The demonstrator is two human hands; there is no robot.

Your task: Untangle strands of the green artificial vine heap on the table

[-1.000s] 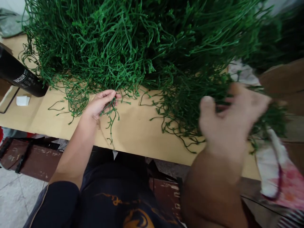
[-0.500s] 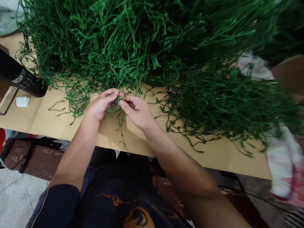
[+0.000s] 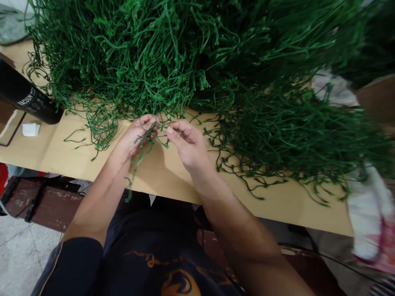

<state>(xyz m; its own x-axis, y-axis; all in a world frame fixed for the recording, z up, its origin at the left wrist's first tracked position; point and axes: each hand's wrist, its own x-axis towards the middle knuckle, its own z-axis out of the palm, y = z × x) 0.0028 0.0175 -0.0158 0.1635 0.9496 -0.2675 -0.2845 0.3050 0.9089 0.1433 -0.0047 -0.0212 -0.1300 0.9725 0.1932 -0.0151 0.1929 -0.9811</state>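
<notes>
My left hand (image 3: pixel 138 133) is closed on a few thin green plastic stems (image 3: pixel 142 154), whose ends hang down over the wrist toward the table edge. Just to its right, my right hand (image 3: pixel 188 144) pinches with thumb and forefinger at a thin strand running between the two hands. What exactly lies between those fingertips is too small to make out. Right behind the hands rises a large heap of green stems (image 3: pixel 148 53) with small forked tips. A few loose stems (image 3: pixel 100 127) lie left of my left hand.
A second pile of stems (image 3: pixel 296 135) lies on the right of the brown-covered table (image 3: pixel 240 201). At the left are a black vacuum bottle (image 3: pixel 27 96), a small white paper (image 3: pixel 31 129) and a dark-edged box (image 3: pixel 9 123). A white and pink cloth (image 3: pixel 367 218) hangs at the right edge.
My right hand has moved slightly right, away from the left. The hanging stems have swung left, from between my hands to below my left wrist.
</notes>
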